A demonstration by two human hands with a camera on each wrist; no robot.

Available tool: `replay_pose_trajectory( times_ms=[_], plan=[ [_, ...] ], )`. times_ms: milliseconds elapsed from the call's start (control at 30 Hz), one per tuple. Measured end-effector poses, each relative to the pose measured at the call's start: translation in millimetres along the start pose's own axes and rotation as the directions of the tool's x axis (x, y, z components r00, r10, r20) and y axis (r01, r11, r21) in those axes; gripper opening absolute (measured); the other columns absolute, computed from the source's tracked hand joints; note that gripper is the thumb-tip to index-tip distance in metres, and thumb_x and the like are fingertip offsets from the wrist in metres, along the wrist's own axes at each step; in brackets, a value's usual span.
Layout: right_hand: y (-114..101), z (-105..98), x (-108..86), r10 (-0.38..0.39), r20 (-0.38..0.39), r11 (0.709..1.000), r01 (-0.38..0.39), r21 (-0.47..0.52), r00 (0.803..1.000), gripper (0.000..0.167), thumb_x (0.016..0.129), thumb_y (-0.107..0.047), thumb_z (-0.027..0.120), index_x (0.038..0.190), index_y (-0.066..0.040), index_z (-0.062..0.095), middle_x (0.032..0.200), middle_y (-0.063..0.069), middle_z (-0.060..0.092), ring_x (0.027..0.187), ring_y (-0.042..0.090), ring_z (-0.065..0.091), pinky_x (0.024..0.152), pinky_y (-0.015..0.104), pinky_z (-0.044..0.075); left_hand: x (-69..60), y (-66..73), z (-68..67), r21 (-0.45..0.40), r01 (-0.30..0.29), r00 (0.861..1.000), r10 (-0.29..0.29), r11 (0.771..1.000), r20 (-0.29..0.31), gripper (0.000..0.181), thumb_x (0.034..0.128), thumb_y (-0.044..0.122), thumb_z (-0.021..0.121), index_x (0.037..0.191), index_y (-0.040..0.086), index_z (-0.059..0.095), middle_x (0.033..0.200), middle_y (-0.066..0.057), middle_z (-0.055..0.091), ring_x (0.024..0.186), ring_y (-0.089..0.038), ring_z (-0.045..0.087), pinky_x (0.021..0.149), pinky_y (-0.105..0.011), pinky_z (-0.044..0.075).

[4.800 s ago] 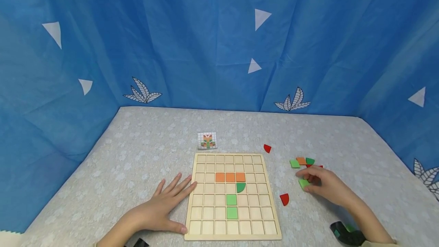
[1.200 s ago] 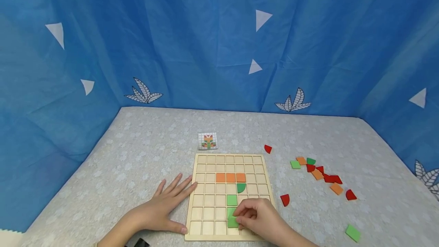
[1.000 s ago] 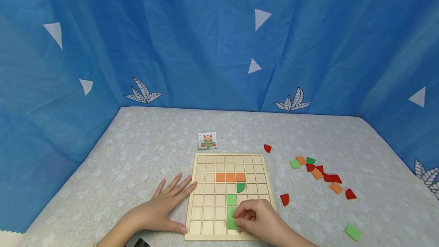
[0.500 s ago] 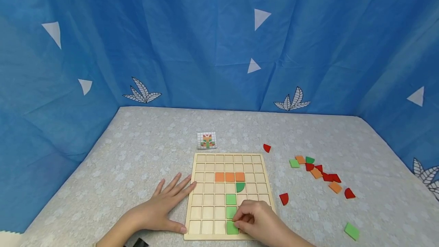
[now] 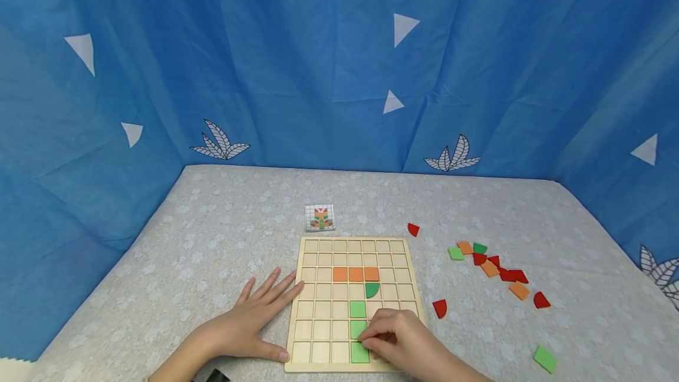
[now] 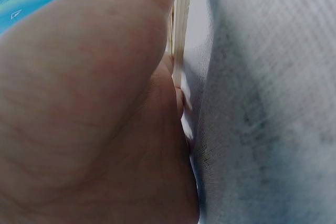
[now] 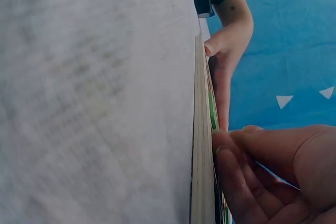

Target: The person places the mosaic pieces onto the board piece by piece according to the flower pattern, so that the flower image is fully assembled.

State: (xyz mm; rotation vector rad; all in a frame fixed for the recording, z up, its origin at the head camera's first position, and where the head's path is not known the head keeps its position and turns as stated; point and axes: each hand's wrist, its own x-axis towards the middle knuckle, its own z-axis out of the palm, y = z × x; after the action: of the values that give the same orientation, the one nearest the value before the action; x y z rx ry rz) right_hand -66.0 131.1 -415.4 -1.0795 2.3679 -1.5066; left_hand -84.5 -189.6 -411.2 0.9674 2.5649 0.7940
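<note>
A wooden grid board (image 5: 324,366) lies on the table. My left hand (image 5: 249,323) rests flat with fingers spread, its fingertips and thumb at the board's left edge. My right hand (image 5: 398,338) is over the lower right of the board, thumb and forefinger tips together at the upper right corner of a light green square (image 5: 359,353) in the bottom row. Two more light green squares stand in the same column above it. Three orange squares (image 5: 356,275) form a row higher up, and a dark green quarter-round (image 5: 372,290) sits under the right one.
Behind the board lies a small pattern card (image 5: 320,217). Loose red, orange and green pieces are strewn at the right, among them a light green square (image 5: 545,359) and a red quarter-round (image 5: 439,309) near the board. A blue curtain (image 5: 339,63) hangs behind the table.
My right hand has come from the loose pieces to the board with a light green square, which has gone down into the bottom row. My left hand has stayed where it was.
</note>
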Motion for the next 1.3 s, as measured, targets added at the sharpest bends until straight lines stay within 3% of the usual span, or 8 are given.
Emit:
replay_pose_trajectory(
  times_ms=[200, 267, 600, 700, 867, 967, 1167, 1300],
  plan=[
    [0.0, -11.5, 1.7, 0.061, 0.013, 0.987, -0.062, 0.151, 0.998, 0.008, 0.086, -0.002, 0.066, 0.089, 0.0, 0.072, 0.081, 0.005, 0.066, 0.062, 0.011, 0.064, 0.052, 0.029, 0.053, -0.2, -1.3, 0.0, 0.001, 0.003, 1.0, -0.003, 1.0, -0.001, 0.102, 0.0738, 0.065, 0.063, 0.152, 0.017, 0.016, 0.156, -0.007, 0.004, 0.138, -0.036, -0.007, 0.095, -0.069, -0.009],
    [-3.9, -22.1, 0.8, 0.082, 0.005, 0.984, -0.082, 0.16, 0.997, 0.009, 0.087, -0.005, 0.066, 0.091, 0.0, 0.072, 0.081, 0.007, 0.065, 0.062, 0.013, 0.064, 0.053, 0.03, 0.054, 0.1, -2.0, 0.6, 0.002, 0.003, 1.0, -0.003, 1.0, 0.002, 0.102, 0.0742, 0.064, 0.063, 0.152, 0.018, 0.016, 0.156, -0.007, 0.004, 0.138, -0.036, -0.007, 0.095, -0.069, -0.009],
    [2.9, -112.7, -36.4, 0.203, -0.092, 0.974, -0.191, 0.12, 0.975, 0.018, 0.091, -0.002, 0.059, 0.105, 0.007, 0.066, 0.087, 0.016, 0.063, 0.069, 0.022, 0.064, 0.061, 0.037, 0.055, 0.2, -2.1, 0.7, 0.004, 0.007, 1.0, -0.007, 1.0, -0.003, 0.102, 0.074, 0.064, 0.063, 0.152, 0.019, 0.016, 0.156, -0.006, 0.005, 0.138, -0.036, -0.006, 0.095, -0.069, -0.009],
    [9.6, -137.9, -48.5, 0.267, -0.183, 0.964, -0.261, 0.061, 0.946, 0.021, 0.092, -0.003, 0.058, 0.109, 0.008, 0.064, 0.09, 0.016, 0.064, 0.071, 0.023, 0.063, 0.062, 0.037, 0.055, 0.5, -2.1, 0.9, 0.003, 0.007, 1.0, -0.007, 1.0, -0.001, 0.102, 0.0738, 0.065, 0.063, 0.152, 0.02, 0.016, 0.156, -0.005, 0.005, 0.138, -0.035, -0.006, 0.095, -0.069, -0.009],
    [19.9, -168.6, -63.0, 0.393, -0.35, 0.904, -0.428, -0.025, 0.851, 0.028, 0.095, -0.013, 0.057, 0.114, 0.006, 0.062, 0.088, 0.012, 0.066, 0.066, 0.022, 0.057, 0.052, 0.032, 0.049, 0.3, -1.4, 2.0, -0.009, 0.003, 1.0, -0.003, 1.0, -0.001, 0.102, 0.0735, 0.064, 0.064, 0.152, 0.019, 0.016, 0.156, -0.007, 0.005, 0.138, -0.036, -0.006, 0.094, -0.07, -0.009],
    [28.1, -181.8, -71.0, 0.439, -0.39, 0.872, -0.489, -0.035, 0.81, 0.031, 0.096, -0.018, 0.056, 0.117, 0.004, 0.061, 0.089, 0.011, 0.066, 0.068, 0.021, 0.056, 0.052, 0.031, 0.048, 0.2, -1.4, 1.9, -0.012, 0.002, 1.0, -0.002, 1.0, -0.002, 0.102, 0.0735, 0.064, 0.064, 0.152, 0.019, 0.016, 0.156, -0.007, 0.005, 0.138, -0.036, -0.006, 0.094, -0.07, -0.009],
    [47.8, -193.9, -82.0, 0.491, -0.404, 0.837, -0.546, -0.025, 0.772, 0.037, 0.096, -0.022, 0.055, 0.121, 0.006, 0.057, 0.101, 0.005, 0.068, 0.079, 0.016, 0.062, 0.065, 0.029, 0.052, 0.0, -1.7, 1.4, 0.002, 0.007, 1.0, -0.007, 1.0, 0.001, 0.102, 0.0735, 0.065, 0.063, 0.152, 0.019, 0.016, 0.156, -0.006, 0.005, 0.138, -0.035, -0.006, 0.095, -0.069, -0.008],
    [56.6, -193.1, -84.6, 0.511, -0.415, 0.815, -0.578, -0.044, 0.753, 0.041, 0.096, -0.024, 0.055, 0.123, 0.007, 0.056, 0.106, 0.01, 0.066, 0.08, 0.012, 0.062, 0.066, 0.027, 0.051, 0.4, -1.0, 0.9, -0.001, 0.006, 1.0, -0.006, 1.0, 0.001, 0.102, 0.0737, 0.065, 0.063, 0.152, 0.018, 0.017, 0.156, -0.006, 0.005, 0.138, -0.035, -0.006, 0.095, -0.069, -0.009]
  ],
)
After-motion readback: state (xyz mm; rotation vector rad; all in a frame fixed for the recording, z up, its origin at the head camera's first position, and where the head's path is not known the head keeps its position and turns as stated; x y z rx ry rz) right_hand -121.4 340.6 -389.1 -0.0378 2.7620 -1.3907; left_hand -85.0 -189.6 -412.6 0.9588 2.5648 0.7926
